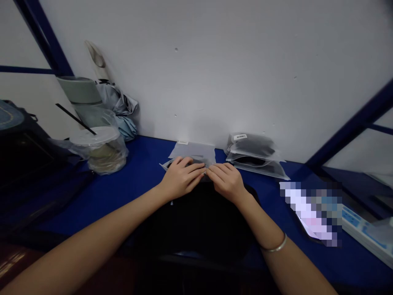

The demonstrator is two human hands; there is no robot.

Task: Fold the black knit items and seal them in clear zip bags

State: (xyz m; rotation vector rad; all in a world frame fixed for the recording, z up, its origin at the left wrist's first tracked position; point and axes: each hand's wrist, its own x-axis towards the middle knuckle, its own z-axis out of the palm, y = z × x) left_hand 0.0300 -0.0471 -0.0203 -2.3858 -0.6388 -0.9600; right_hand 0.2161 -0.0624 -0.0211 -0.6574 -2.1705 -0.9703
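Observation:
A translucent zip bag (165, 164) with something dark inside lies in front of me, its opening edge under my fingers. My left hand (181, 177) is bent over the bag, fingertips pressed together at its edge. Close beside it, my right hand (226, 179) pinches the same edge, the two hands' fingertips almost touching. Behind them lies another frosted bag (196, 150) with a small white label. To the right sits a pile of frosted bags (254, 153) holding dark contents. A black bag or cloth (199, 225) is below my hands.
On the blue table (138, 157), a lidded cup (106, 151) with a black straw, a green tumbler (81, 92) and an umbrella (119, 104) stand left. A dark bag (24, 143) is far left. A phone (310, 217) and power strip (365, 231) lie right.

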